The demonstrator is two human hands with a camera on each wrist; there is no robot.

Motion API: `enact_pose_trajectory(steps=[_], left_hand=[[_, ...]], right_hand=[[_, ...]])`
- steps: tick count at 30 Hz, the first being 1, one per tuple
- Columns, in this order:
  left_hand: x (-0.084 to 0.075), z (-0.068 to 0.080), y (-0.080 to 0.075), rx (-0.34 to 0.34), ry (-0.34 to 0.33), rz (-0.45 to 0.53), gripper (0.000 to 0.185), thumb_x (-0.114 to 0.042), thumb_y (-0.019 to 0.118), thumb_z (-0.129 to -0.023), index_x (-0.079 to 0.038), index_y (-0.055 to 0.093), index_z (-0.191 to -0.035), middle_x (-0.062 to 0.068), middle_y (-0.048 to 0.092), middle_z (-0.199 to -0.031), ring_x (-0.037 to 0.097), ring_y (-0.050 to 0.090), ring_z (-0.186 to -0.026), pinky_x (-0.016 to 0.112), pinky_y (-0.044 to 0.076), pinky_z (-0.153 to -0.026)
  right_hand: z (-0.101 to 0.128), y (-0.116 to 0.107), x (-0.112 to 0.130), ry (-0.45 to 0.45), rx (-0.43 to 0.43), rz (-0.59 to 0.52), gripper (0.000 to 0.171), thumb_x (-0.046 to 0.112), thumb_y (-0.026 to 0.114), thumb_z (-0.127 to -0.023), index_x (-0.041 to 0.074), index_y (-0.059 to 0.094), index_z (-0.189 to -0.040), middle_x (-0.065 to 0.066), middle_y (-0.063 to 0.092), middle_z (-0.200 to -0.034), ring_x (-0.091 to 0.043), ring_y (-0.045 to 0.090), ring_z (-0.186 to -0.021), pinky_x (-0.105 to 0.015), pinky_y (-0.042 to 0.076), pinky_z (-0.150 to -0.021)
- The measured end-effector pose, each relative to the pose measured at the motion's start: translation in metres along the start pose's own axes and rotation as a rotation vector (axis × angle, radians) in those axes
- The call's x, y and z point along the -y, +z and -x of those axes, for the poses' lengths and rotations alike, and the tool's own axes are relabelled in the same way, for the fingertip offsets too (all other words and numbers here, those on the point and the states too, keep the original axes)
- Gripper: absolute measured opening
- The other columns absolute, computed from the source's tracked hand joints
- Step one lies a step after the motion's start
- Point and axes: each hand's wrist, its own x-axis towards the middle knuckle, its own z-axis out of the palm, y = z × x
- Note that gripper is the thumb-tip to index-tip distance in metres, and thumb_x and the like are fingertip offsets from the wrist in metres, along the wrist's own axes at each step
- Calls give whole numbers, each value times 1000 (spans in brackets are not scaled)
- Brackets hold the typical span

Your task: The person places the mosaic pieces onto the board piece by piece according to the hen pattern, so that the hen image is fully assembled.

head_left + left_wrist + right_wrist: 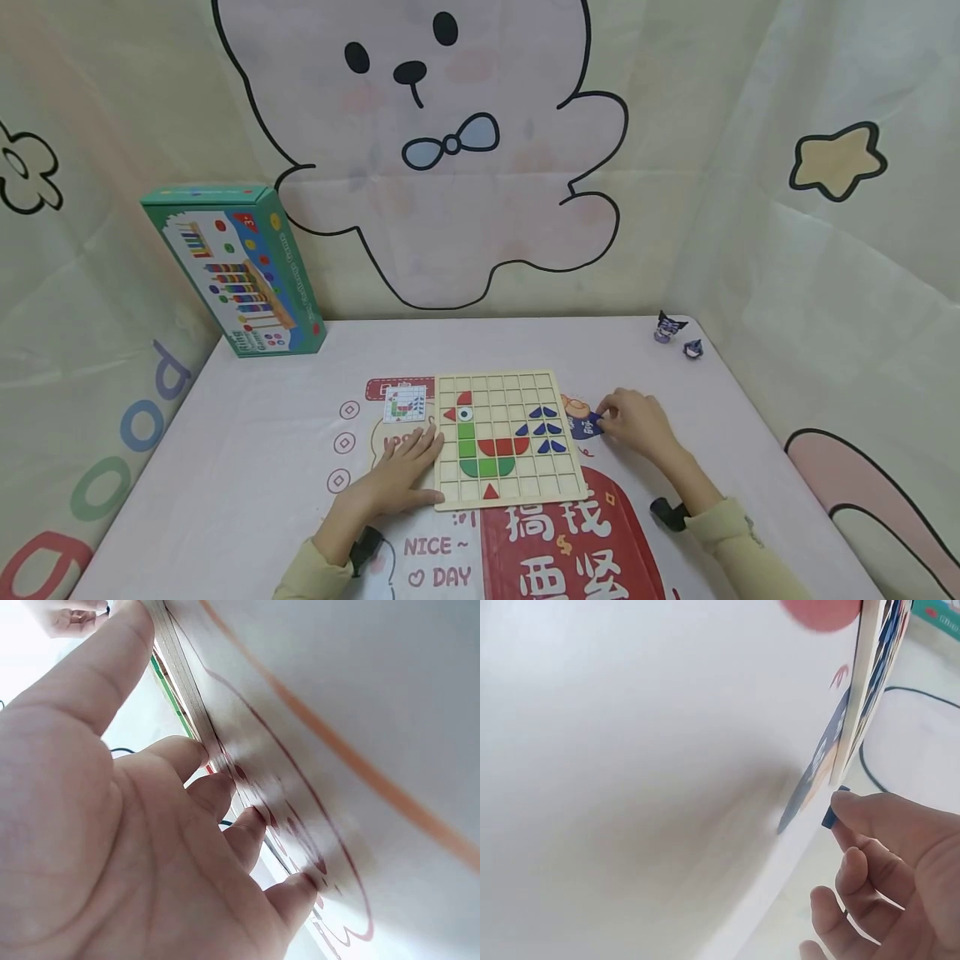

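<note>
- The right hand (pixel 633 423) lies on the table (pixel 247 467) just beside the right edge of the puzzle board (pixel 510 439). Its fingers are curled, and the fingertips pinch a small blue piece (pixel 595 419); the right wrist view shows this piece (pixel 832 810) at the tip of one finger, close to the board's edge.
- The left hand (pixel 405 477) is flat and open, with the fingers straight. It presses on the table against the left edge of the board; the left wrist view shows the fingertips (pixel 195 754) touching this edge. It holds nothing.
- The board is a wooden grid of small squares, lying flat near the middle of the table. On it a bird figure is already partly made: a red comb and beak, an eye tile, green pieces for neck and belly, a red half round for the body, one red triangle below, and five blue pieces as a tail.
- A small pattern card (pixel 405 405) lies just beside the upper left corner of the board.
- In my judgement the picture is nearly complete; the blue piece in the right hand is not yet placed, and many squares are without a piece.
- Farther away, a green game box (pixel 240 271) leans at the back left, and two small figures (pixel 675 333) stand at the back right corner.
</note>
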Motion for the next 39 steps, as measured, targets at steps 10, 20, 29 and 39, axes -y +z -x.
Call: enact_pose_trajectory(steps=[10,20,29,39], left_hand=[[3,-2,2,-1,-2,-17,86,-52,59,-82,-11,22,-148,10,13,-155,35,9,-142,60,4,-111],[4,-1,5,3,-8,-15,87,-53,59,-82,-13,21,-149,8,11,-156,33,8,-142,59,3,-112],[2,0,4,-2,-3,6,87,-52,60,-82,-10,22,-148,11,13,-155,35,9,-142,60,3,-111],[3,0,5,-3,0,3,87,-53,59,-82,-11,22,-148,10,12,-155,34,9,-142,60,3,-111]], right_hand=[[20,1,22,-40,7,-18,13,23,76,-72,15,70,-80,7,53,-68,-11,43,-64,-30,34,-64],[37,8,41,-65,31,-90,13,24,78,-70,19,69,-76,11,51,-67,-7,42,-59,-25,35,-60],[42,8,55,-115,52,-105,13,24,79,-70,18,70,-76,11,58,-69,-5,45,-62,-21,40,-56],[46,16,57,-154,64,-67,17,30,80,-69,20,69,-76,14,53,-69,-3,41,-61,-17,36,-53]])
